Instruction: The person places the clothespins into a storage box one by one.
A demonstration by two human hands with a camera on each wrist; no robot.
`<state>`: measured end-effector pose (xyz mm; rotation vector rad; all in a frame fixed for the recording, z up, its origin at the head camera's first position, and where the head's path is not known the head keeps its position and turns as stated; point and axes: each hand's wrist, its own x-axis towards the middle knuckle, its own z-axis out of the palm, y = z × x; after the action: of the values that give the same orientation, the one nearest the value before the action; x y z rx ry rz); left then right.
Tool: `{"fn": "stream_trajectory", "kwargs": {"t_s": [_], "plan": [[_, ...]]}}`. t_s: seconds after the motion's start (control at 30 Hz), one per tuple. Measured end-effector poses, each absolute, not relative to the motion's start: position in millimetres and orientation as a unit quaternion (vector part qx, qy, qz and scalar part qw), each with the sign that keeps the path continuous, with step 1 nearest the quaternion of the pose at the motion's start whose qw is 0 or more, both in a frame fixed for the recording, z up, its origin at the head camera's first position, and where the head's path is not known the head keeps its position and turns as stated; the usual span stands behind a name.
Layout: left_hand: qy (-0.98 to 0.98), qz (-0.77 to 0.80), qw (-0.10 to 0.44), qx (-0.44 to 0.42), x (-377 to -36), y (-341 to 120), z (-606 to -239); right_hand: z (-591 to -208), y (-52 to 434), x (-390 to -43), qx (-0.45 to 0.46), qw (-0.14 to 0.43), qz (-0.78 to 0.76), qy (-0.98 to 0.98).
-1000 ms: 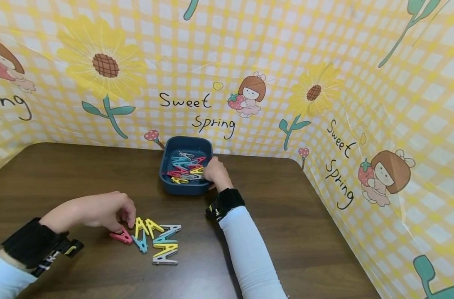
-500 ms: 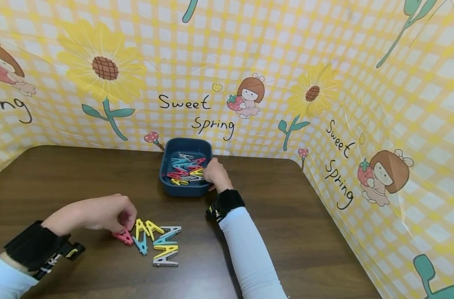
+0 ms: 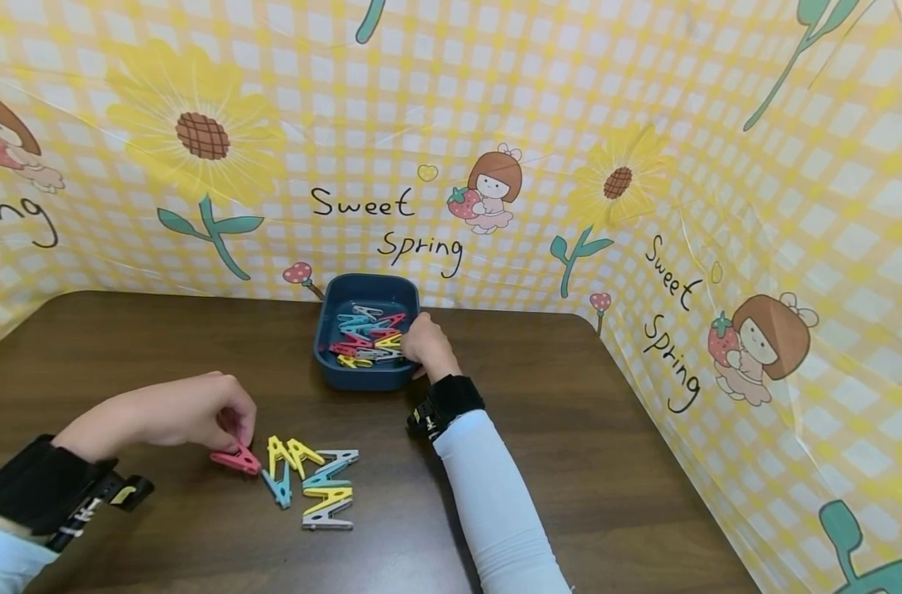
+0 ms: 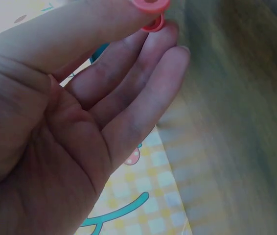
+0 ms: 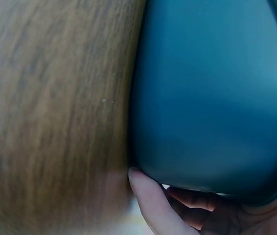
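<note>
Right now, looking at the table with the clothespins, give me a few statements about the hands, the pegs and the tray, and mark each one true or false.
1. The left hand pinches a pink clothespin. True.
2. The blue tray is empty. False: it holds a heap of coloured clothespins.
3. The right hand is at the tray's right rim. True; its grip there cannot be made out.
4. The loose clothespins on the table are all yellow. False: yellow, blue and grey ones lie there.
5. The tray sits at the table's near edge. False: it stands by the far backdrop.
</note>
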<state>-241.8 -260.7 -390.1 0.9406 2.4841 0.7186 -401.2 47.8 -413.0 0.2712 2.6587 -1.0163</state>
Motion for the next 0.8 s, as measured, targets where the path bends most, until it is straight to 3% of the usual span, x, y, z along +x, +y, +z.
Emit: {"fn": "stream_trajectory", "kwargs": {"t_s": [0.17, 0.47, 0.63, 0.8], "plan": [[0.884, 0.261, 0.193, 0.335, -241.1, -260.8, -386.3, -423.5, 48.6, -413.4, 0.099, 0.146, -0.344, 0.922], [0.882, 0.268, 0.159, 0.354, -244.9, -254.4, -376.4, -400.4, 54.4, -385.7, 0.067, 0.161, -0.371, 0.912], [0.902, 0.272, 0.078, 0.327, -259.7, -236.0, -355.1, -399.9, 52.3, -385.4, 0.073, 0.159, -0.357, 0.918], [0.928, 0.266, -0.003, 0.261, -296.0, -207.3, -337.5, -403.1, 51.7, -388.6, 0.068, 0.158, -0.356, 0.919]]}}
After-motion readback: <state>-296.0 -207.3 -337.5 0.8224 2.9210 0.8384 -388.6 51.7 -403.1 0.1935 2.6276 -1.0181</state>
